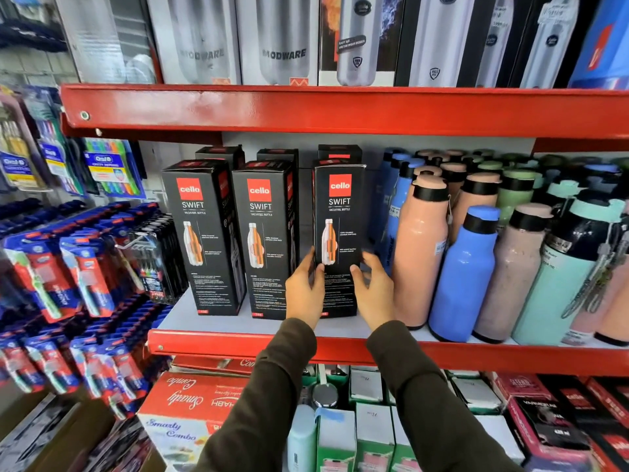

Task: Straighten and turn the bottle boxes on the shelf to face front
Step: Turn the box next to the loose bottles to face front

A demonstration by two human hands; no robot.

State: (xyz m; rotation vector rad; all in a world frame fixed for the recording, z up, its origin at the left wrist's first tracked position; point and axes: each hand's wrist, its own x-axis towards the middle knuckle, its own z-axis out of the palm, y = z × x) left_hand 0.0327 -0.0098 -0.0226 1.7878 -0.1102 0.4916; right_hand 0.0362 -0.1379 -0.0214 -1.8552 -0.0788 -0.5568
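1. A person in dark sleeves is reaching both hands to a red-edged shelf (pixel 238 345) and gripping the rightmost black bottle box (pixel 340 212) in the front row, low on its body.
2. The left hand (pixel 304 291) is cupping the box's left edge, thumb lying across the front panel and fingers wrapping out of sight behind.
3. The right hand (pixel 374 291) is pressing against the box's right edge, thumb on the front panel, fingers curled around the side.
4. The held box is standing upright on the shelf with its red logo facing the camera.
5. Two matching boxes, the middle box (pixel 265 233) and the left box (pixel 204 233), are standing beside it, both angled slightly so a side panel is showing.
6. More black boxes (pixel 279 155) are sitting in a row behind them.
7. Peach, blue and green bottles (pixel 463 267) are crowding the shelf just right of the held box.
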